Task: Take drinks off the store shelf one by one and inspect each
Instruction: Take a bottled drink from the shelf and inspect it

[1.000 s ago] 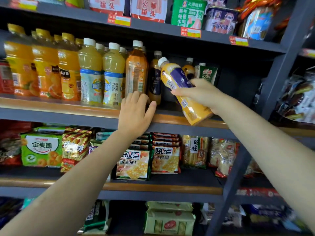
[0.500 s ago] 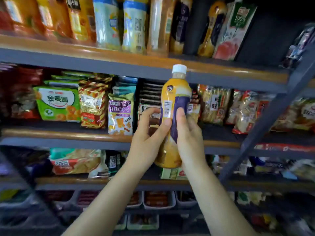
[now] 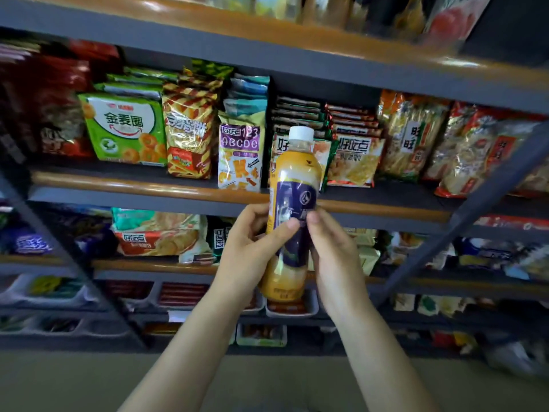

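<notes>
Grey store shelves (image 3: 297,71) with orange front edges fill the background, and a tan floor is seen at the bottom. Nearest the camera, a bottle (image 3: 292,209) is held upright in front of the shelves, off them, between both hands. It is filled with a yellow-orange drink, closed by a white cap (image 3: 301,133) and wrapped in a dark purple label. The left hand (image 3: 252,251) is curled round its left side, with the thumb laid across the label; the right hand (image 3: 334,257) is wrapped round its right side, the fingers (image 3: 315,217) pinching the label near the left thumb tip. Behind the bottle, snack bags are stood on the middle shelf: a green bag (image 3: 124,129) of ring snacks, a striped gold bag (image 3: 190,138) and a purple-topped cracker bag (image 3: 240,156). Lower down, shallow white trays (image 3: 292,307) are seen, their contents too blurred to tell. On the top shelf, only the blurred bases of more drinks (image 3: 326,10) are shown.
</notes>
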A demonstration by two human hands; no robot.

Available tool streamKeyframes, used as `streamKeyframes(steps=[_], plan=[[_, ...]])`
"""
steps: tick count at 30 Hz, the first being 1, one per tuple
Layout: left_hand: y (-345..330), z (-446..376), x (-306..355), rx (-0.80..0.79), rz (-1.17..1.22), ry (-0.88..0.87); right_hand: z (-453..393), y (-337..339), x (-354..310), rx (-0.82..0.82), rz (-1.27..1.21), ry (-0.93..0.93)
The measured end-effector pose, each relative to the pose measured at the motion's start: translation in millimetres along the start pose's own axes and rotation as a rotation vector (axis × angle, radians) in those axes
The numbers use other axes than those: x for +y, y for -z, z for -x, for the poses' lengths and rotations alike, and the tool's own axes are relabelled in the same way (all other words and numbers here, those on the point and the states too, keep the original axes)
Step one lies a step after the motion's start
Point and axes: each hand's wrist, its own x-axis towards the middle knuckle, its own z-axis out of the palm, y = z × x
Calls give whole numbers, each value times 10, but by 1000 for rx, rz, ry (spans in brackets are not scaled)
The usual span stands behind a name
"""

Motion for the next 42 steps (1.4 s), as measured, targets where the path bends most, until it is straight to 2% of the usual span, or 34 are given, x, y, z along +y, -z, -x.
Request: streamKeyframes(steps=[5, 8, 11, 13, 16, 19, 23, 27, 30, 33, 37, 40, 42], plan=[[105, 36, 28, -57, 234, 215, -34, -2, -28, -52, 27, -84], [110, 70, 50, -129, 280, 335, -41, -45, -45, -137, 14, -184], [136, 90, 57, -183, 233, 379, -59, -32, -54, -120, -37, -191], [143, 90, 62, -189, 152, 356, -61, -25, -65, -95, -40, -164], [150, 95, -2, -149, 37, 227, -54, -55, -102, -43, 8, -133], [159, 127, -45, -91, 37, 165, -52, -78, -104, -6, 49, -130], [213, 138, -8, -114, 232, 211, -57, -77, -116, -68, 64, -134], [242, 128, 46, -216, 186, 298, -25, -131, -145, -143, 39, -269], [211, 117, 53, -210, 140, 341, -42, -142, -165, -96, 11, -231], [206, 122, 3, -166, 77, 259, -64, -134, -177, -44, -4, -163], [242, 130, -74, -76, 18, 115, -97, -127, -183, 12, 149, -106], [257, 34, -23, -84, 140, 166, -125, -94, -201, -57, 186, -94], [267, -63, 45, -139, 175, 247, -101, -90, -193, -146, 157, -152]])
